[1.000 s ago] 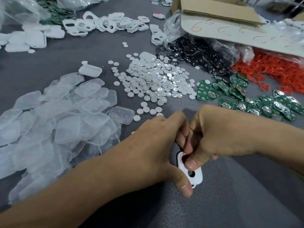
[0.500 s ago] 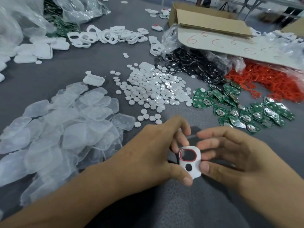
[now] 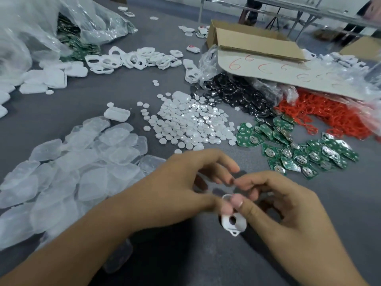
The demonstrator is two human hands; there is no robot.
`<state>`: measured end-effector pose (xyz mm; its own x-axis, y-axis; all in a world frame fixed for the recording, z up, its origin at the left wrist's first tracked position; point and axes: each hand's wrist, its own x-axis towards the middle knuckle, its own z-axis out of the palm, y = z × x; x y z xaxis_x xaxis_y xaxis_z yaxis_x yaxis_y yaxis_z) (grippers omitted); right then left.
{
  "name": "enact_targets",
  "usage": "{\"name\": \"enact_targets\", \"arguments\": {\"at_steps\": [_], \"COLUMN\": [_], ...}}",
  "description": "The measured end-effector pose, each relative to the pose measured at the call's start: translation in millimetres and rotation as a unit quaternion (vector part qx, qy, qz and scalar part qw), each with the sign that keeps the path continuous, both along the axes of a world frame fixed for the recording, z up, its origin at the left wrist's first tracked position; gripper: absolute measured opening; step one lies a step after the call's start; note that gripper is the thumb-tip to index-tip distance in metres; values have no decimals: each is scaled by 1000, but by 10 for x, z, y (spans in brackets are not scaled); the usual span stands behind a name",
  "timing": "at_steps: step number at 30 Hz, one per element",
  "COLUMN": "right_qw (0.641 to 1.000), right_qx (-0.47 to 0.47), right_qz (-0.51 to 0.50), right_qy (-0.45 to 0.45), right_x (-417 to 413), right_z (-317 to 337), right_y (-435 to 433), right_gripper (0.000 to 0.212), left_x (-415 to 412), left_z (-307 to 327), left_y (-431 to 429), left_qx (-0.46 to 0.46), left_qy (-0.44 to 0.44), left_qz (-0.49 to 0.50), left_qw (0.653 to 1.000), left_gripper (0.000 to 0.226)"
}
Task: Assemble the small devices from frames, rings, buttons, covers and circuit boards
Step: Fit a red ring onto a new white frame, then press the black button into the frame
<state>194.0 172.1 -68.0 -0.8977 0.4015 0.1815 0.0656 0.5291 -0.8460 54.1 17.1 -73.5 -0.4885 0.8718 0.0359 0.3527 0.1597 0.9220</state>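
Centrally, left hand [image 3: 175,188], right hand [image 3: 288,207] pinch frame [image 3: 233,223] edges.

My hands: two, left hand [image 3: 175,188], right hand [image 3: 288,213]. White plastic frame [image 3: 240,225] between my thumbs: one. Brown cardboard boxes [image 3: 253,41]: two. Heaps beyond my counting: translucent plastic covers [image 3: 82,174], white round buttons [image 3: 185,124], green circuit boards [image 3: 299,155], red rings [image 3: 329,114], black discs [image 3: 237,93].

Parts-strewn grey table [image 3: 51,112]
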Motion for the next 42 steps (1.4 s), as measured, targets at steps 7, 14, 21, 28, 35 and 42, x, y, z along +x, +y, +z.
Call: {"name": "enact_targets", "arguments": {"at_steps": [7, 14, 21, 28, 35, 42], "right_qw": [964, 901, 911, 987, 923, 964], "right_qx": [237, 361, 369, -136, -350, -211], "right_qz": [-105, -144, -106, -30, 79, 52], "right_qy": [-53, -193, -154, 78, 137, 152], "right_x": [-1058, -1898, -1850, -1031, -357, -353], "right_z": [137, 6, 82, 268, -43, -165], "right_y": [769, 1408, 1599, 1121, 319, 137], "right_gripper": [16, 17, 31, 28, 32, 22], "left_x": [-457, -1115, -1314, -757, 41, 156], "left_z": [227, 117, 98, 314, 151, -11], "left_y": [1153, 2069, 2159, 1275, 357, 163], "left_qx": [-38, -193, -161, 85, 176, 232], "left_qy": [184, 387, 412, -8, -184, -201], "left_qz": [184, 139, 118, 114, 118, 141], "left_qw": [965, 891, 889, 990, 960, 941], "left_gripper": [18, 21, 22, 25, 22, 35]}}
